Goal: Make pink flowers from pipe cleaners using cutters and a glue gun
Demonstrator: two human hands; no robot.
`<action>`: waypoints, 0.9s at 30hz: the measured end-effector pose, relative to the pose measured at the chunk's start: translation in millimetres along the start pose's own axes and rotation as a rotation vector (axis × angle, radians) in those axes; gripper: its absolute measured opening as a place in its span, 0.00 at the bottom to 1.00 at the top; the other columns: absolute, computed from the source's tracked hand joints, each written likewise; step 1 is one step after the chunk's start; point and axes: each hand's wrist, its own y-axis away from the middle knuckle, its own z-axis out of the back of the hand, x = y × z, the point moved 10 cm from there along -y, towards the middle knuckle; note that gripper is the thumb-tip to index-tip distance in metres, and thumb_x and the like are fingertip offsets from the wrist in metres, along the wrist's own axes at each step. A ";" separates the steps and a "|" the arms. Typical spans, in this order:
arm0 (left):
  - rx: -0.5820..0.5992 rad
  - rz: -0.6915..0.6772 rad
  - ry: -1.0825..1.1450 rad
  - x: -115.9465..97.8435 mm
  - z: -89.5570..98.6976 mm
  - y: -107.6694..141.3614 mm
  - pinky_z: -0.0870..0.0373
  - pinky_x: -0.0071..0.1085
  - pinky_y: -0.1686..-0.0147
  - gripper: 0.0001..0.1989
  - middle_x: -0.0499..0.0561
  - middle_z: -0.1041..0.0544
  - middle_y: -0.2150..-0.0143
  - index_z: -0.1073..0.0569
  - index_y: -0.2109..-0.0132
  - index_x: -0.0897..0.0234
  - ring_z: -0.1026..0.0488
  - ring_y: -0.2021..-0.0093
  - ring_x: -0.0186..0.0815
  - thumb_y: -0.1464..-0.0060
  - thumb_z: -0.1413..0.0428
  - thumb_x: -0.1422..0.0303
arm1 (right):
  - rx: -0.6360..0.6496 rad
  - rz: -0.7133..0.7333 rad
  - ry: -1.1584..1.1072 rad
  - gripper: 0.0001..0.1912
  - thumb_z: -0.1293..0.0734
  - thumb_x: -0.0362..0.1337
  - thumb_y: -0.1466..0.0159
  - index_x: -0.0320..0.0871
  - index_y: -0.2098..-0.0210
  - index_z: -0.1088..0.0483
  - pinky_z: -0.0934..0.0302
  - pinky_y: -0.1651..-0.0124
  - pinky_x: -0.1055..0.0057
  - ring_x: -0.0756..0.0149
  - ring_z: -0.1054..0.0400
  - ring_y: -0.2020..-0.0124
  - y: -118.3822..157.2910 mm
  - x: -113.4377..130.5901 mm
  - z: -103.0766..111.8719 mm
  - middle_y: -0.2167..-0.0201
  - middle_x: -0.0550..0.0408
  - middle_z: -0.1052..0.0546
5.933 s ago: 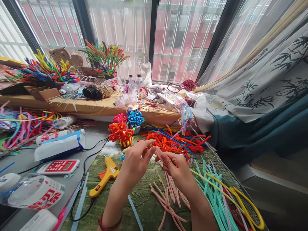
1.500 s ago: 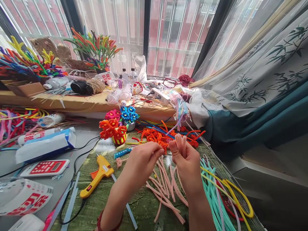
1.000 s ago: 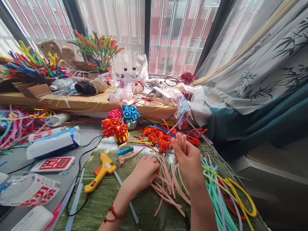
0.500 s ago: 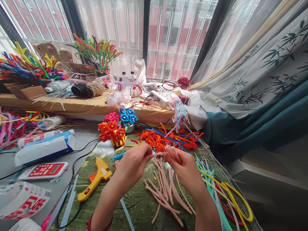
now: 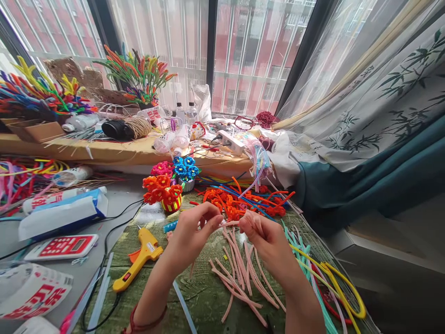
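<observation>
A pink pipe cleaner (image 5: 230, 223) is stretched between my two hands above the green mat. My left hand (image 5: 196, 232) pinches its left end between thumb and fingers. The fingers of my right hand (image 5: 262, 232) are curled round the other end, with more pink material bunched in them, partly hidden. Below lie several loose pink pipe cleaners (image 5: 239, 278). To the left rests a yellow glue gun (image 5: 141, 260). Orange pipe-cleaner flowers (image 5: 162, 189) and blue ones (image 5: 186, 169) stand in small pots beyond my left hand.
Orange and blue pipe cleaners (image 5: 243, 199) lie beyond my hands. Mint strips (image 5: 313, 278) and a yellow coil (image 5: 347, 292) are at the right. A red-and-white calculator (image 5: 62, 247), a blue-white packet (image 5: 66, 215) and black cable (image 5: 104, 260) are at the left.
My left hand has turned and its fingers have lifted and arched. The pink strip between the hands shows a longer stretch. My right hand has shifted only slightly.
</observation>
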 end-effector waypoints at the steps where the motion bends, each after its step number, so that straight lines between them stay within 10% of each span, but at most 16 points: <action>1: 0.003 0.028 -0.100 5.0 4.4 1.3 0.40 0.26 0.72 0.11 0.45 0.27 0.73 0.30 0.67 0.63 0.33 0.73 0.31 0.38 0.49 0.63 | -0.026 0.003 -0.002 0.21 0.40 0.49 0.32 0.44 0.76 0.44 0.57 0.72 0.70 0.70 0.55 0.75 0.2 0.2 3.3 0.78 0.63 0.47; 7: -0.033 0.048 -0.608 9.4 25.6 6.2 0.40 0.33 0.67 0.15 0.51 0.24 0.67 0.28 0.71 0.63 0.29 0.66 0.39 0.38 0.51 0.65 | -0.122 0.017 -0.013 0.21 0.40 0.49 0.33 0.45 0.77 0.45 0.57 0.71 0.70 0.70 0.55 0.75 0.7 -0.5 14.5 0.78 0.64 0.49; 11: -0.060 -0.109 -0.346 -16.5 15.1 4.2 0.37 0.36 0.55 0.09 0.52 0.24 0.52 0.26 0.54 0.60 0.28 0.52 0.41 0.40 0.46 0.68 | -0.034 0.024 0.001 0.23 0.39 0.48 0.32 0.45 0.78 0.48 0.58 0.72 0.69 0.70 0.55 0.76 -0.3 -0.7 2.9 0.78 0.64 0.49; 18: 0.038 -0.047 0.106 -22.9 -13.8 1.6 0.36 0.24 0.70 0.09 0.45 0.22 0.73 0.23 0.67 0.64 0.28 0.72 0.30 0.41 0.44 0.66 | 0.037 0.053 -0.050 0.23 0.39 0.46 0.32 0.45 0.79 0.50 0.59 0.73 0.70 0.71 0.56 0.76 0.5 8.4 -5.9 0.78 0.64 0.49; 27: 0.163 -0.011 -0.018 -5.2 6.0 5.7 0.40 0.23 0.72 0.09 0.44 0.24 0.74 0.23 0.69 0.63 0.33 0.74 0.29 0.43 0.44 0.66 | -0.079 0.067 -0.022 0.19 0.40 0.46 0.31 0.43 0.76 0.39 0.56 0.72 0.70 0.71 0.53 0.76 2.8 2.7 15.5 0.78 0.64 0.46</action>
